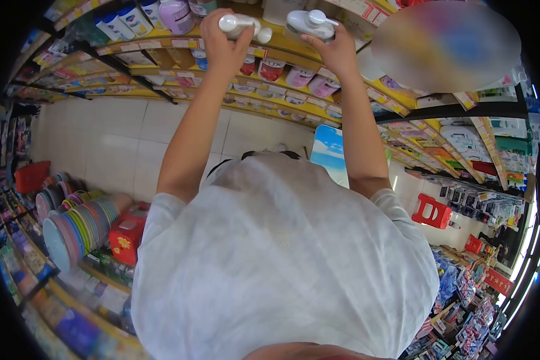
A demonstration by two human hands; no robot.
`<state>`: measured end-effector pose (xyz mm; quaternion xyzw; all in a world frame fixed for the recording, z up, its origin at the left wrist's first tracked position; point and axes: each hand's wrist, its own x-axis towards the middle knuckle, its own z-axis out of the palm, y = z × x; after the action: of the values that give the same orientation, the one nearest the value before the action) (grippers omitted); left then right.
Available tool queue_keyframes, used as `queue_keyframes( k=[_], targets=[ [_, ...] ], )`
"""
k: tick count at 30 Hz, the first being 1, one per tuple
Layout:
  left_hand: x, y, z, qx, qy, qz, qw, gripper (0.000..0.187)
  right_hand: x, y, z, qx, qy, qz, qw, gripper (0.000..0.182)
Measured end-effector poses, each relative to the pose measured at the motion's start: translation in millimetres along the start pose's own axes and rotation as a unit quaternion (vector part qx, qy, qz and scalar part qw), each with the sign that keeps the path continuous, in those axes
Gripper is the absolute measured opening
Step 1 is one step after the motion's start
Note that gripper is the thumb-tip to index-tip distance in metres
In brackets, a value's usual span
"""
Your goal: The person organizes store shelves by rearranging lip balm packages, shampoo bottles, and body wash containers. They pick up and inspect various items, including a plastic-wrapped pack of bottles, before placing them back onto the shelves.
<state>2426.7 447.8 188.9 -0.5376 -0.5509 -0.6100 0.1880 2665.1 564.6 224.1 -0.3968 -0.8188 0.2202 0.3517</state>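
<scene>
My left hand is wrapped round a white pump bottle, whose pump top points to the right, above the edge of the yellow shelf. To the right, my right hand grips a second white pump bottle by its side, with the thumb near its pump head. Both arms reach forward to the same shelf level. The labels on the two bottles cannot be read from here.
Left of my left hand stand a purple bottle and several white-and-blue bottles. Red and pink tubs line the shelf below. Stacked basins lie behind me at left. A red basket is at right. The upper right is blurred.
</scene>
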Motion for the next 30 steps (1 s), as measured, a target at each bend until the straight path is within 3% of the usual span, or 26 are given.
queue_keyframes(
  k=[8, 11, 12, 15, 16, 19, 23, 24, 30],
  targets=[
    [-6.6, 19.8, -44.0, -0.069, 0.087, -0.01, 0.994, 0.045, 12.4, -0.7, 11.7, -0.013, 0.006, -0.004, 1.0, 0.074],
    [-19.4, 21.7, -56.8, -0.159, 0.145, -0.135, 0.967, 0.043, 25.5, -4.8, 17.9, -0.013, -0.004, -0.008, 1.0, 0.065],
    [-25.1, 18.6, -62.2, -0.119, 0.167, -0.167, 0.965, 0.04, 28.2, -5.9, 20.8, -0.014, -0.014, -0.012, 1.0, 0.061],
    [-21.9, 41.7, -84.7, -0.274, 0.217, -0.376, 0.858, 0.036, 37.8, -13.9, 28.0, 0.024, -0.04, 0.009, 0.999, 0.054],
    [-32.2, 39.8, -91.4, -0.107, 0.183, -0.313, 0.926, 0.031, 42.7, -8.4, 33.5, 0.011, -0.03, 0.01, 0.999, 0.054],
    [-57.5, 38.4, -89.4, -0.33, 0.248, -0.312, 0.856, 0.03, 53.9, -0.6, 44.9, 0.054, -0.031, 0.048, 0.997, 0.068],
    [-82.3, 37.0, -101.2, -0.221, 0.268, -0.336, 0.875, 0.032, 54.5, -6.8, 54.9, 0.135, -0.039, 0.074, 0.987, 0.067],
    [-89.9, 36.1, -103.0, -0.287, 0.262, -0.351, 0.852, 0.034, 49.6, -16.5, 53.8, 0.144, -0.046, 0.081, 0.985, 0.067],
    [-107.9, 34.7, -116.8, -0.308, 0.259, -0.464, 0.789, 0.035, 36.0, -10.5, 50.8, 0.143, -0.042, 0.102, 0.984, 0.061]
  ],
)
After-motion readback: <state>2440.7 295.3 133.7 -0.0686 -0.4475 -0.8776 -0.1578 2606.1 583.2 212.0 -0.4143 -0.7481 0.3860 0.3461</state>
